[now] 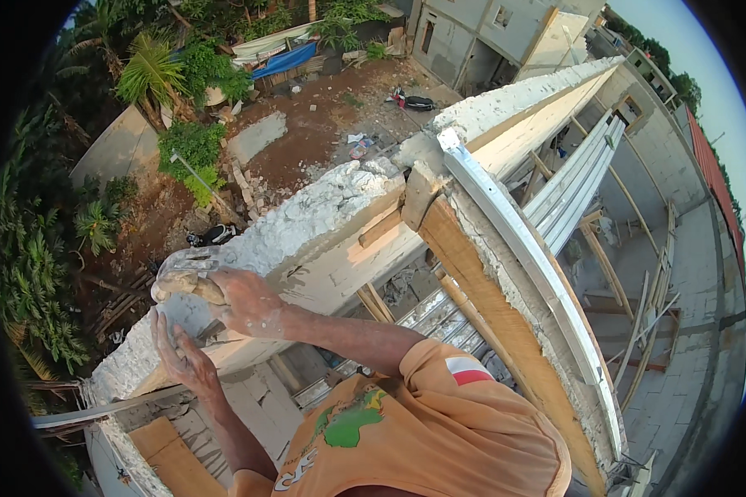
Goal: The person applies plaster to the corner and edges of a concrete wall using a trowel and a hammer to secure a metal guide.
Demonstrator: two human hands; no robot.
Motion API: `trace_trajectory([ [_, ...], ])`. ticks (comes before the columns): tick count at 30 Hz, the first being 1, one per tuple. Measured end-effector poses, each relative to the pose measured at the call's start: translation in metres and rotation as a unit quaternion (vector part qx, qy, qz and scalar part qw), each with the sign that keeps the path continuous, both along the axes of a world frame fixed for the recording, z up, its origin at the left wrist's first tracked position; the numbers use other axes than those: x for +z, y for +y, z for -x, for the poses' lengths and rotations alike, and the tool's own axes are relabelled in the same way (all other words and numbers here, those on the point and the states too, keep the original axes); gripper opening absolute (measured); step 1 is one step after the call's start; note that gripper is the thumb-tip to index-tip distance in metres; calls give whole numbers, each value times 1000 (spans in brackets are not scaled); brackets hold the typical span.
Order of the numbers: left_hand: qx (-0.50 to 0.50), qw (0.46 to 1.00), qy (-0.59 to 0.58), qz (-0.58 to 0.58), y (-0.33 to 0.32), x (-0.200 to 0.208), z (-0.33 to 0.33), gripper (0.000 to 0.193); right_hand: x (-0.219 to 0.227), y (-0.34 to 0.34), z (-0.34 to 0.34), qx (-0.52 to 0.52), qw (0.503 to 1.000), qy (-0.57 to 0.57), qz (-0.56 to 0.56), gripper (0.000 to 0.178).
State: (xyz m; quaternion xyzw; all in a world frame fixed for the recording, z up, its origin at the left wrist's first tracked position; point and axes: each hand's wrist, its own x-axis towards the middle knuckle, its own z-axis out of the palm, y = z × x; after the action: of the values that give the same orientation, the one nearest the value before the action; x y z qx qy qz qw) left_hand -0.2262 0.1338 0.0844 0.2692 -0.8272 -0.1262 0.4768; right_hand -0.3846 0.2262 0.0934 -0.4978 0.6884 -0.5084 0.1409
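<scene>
My right hand (249, 303) is closed round a tan, rounded piece that looks like the wooden handle (189, 287) of a hand tool. The tool rests at the top of a wall beam (307, 217) covered with rough, pale grey mortar. Its working part cannot be told apart from the mortar around it. Lower and nearer, my left hand (188, 358) is open, its fingers stretched up beside a smoother grey patch of the beam. Both hands are smeared with grey mortar, and the left holds nothing that I can see.
A wooden board (472, 282) and a long metal channel (539, 257) run along a crossing beam at right. Several metal profiles (576, 186) and timber poles span the rooms below. Beyond the wall, the drop ends at a dirt yard (323, 124) with a motorcycle (412, 101).
</scene>
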Motion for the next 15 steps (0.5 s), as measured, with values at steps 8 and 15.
trace_trajectory([
  [8, -20, 973, -230, 12, -34, 10, 23, 37, -26, 133, 7, -119, 979, -150, 65, 45],
  [15, -163, 958, -235, -5, -24, 27, 93, 50, -13, 248, 0, -306, 934, -182, -30, 38],
])
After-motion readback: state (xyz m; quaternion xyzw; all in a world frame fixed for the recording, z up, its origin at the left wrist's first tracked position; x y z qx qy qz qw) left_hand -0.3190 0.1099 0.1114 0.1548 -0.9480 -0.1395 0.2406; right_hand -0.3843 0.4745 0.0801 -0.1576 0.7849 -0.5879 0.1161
